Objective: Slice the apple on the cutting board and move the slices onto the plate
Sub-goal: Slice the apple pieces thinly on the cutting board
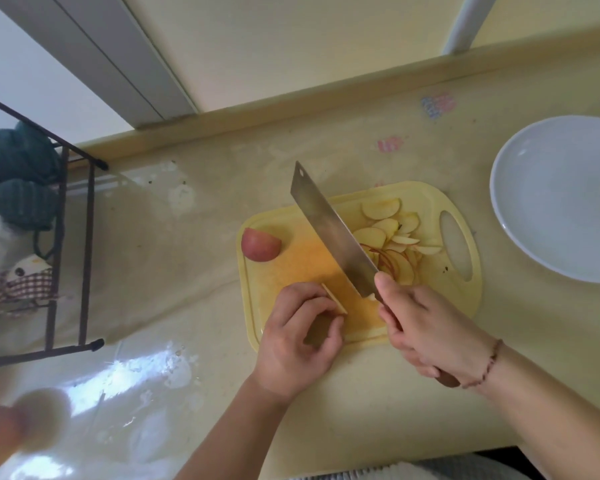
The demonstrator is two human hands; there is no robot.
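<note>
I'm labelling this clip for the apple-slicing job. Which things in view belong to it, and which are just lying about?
Belongs to the job:
yellow plastic cutting board
steel cleaver in the right hand
apple piece under the left hand
red apple chunk
pile of thin apple slices
white round plate

Just lying about:
black wire rack
green knitted item

Pale yellow plastic cutting board (361,327), matt, scratched at the centre. Brushed metal knife blade (329,233), dull shine. Glossy white plate (520,230), smooth like ceramic. Shiny clear film over the table (187,271), wrinkled. Smooth red skin on the apple piece (260,248); moist pale slices (392,237). Thin black metal rack (87,237).
</note>
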